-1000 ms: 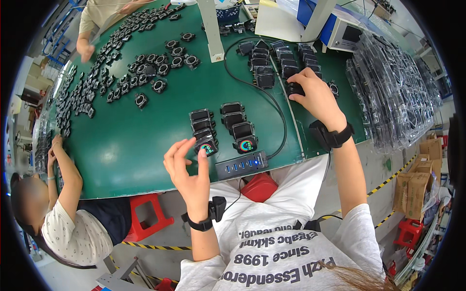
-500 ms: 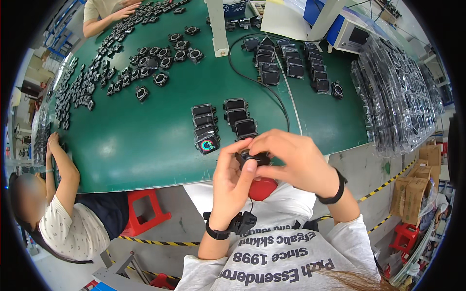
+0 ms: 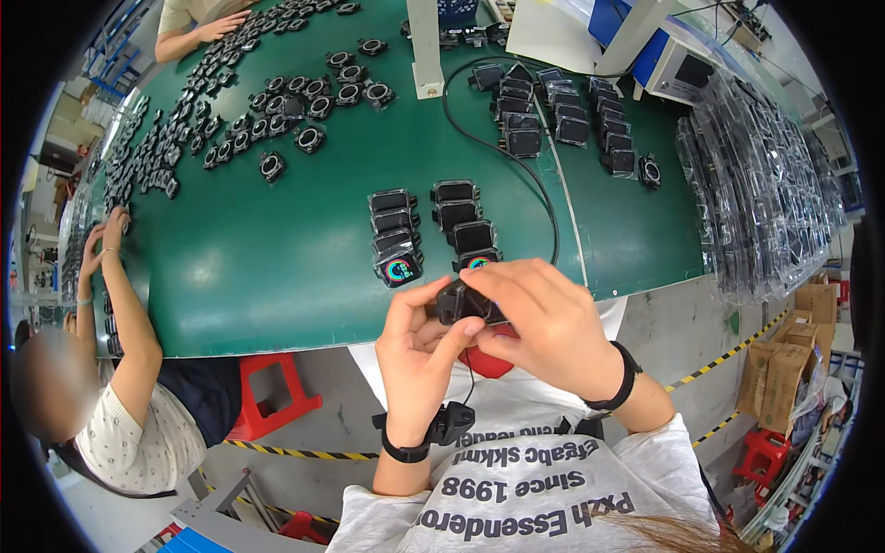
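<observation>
A small black smartwatch body [image 3: 454,304] is held just off the table's front edge, in the fingers of both my hands. My left hand [image 3: 417,334] pinches it from the left, with its thumb below. From the right, my right hand [image 3: 544,313] grips it with thumb and fingers, hiding much of it. Just beyond my fingers lie two short rows of watches in clear film. The nearest watch of the left row [image 3: 398,268] has a lit colourful ring on its screen. A similar lit screen [image 3: 477,264] shows at the near end of the right row, partly covered by my fingers.
More watches [image 3: 524,138] lie in rows beyond a black cable [image 3: 550,207]. Bagged watches [image 3: 756,184] are stacked at right, loose ones [image 3: 309,138] spread at left. A metal post [image 3: 426,55] stands on the green table [image 3: 258,276]. A co-worker's arm [image 3: 138,304] reaches in at left.
My hands have shifted slightly left and turned the watch body, so more of it shows. The lit screen in the right row is now uncovered. The co-worker's hands at left have moved farther forward.
</observation>
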### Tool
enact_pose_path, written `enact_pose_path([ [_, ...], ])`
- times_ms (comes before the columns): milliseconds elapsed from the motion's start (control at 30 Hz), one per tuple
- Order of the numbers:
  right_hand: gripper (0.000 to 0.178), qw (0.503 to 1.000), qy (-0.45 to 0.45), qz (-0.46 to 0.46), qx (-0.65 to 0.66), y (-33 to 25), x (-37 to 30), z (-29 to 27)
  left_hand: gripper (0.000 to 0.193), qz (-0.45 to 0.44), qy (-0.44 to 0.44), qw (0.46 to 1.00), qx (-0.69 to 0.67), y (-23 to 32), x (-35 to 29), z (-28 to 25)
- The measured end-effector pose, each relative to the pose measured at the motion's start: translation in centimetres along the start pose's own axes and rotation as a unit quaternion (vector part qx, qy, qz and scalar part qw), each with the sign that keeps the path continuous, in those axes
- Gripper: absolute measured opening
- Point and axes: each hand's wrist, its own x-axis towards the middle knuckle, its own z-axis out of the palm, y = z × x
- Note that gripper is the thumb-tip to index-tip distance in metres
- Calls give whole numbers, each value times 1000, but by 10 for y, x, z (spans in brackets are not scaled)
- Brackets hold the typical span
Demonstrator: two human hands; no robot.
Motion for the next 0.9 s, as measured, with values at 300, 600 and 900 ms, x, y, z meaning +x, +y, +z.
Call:
enact_pose_path([
  [300,52,937,-129,187,265,26,-3,-20,19,-49,65,995,50,8,7,-41],
  [600,50,966,-168,107,163,29,-2,-14,18,-78,60,981,167,9,12,-34],
  [900,48,978,-188,43,85,16,2,-9,19,-99,23,957,270,18,19,-32],
])
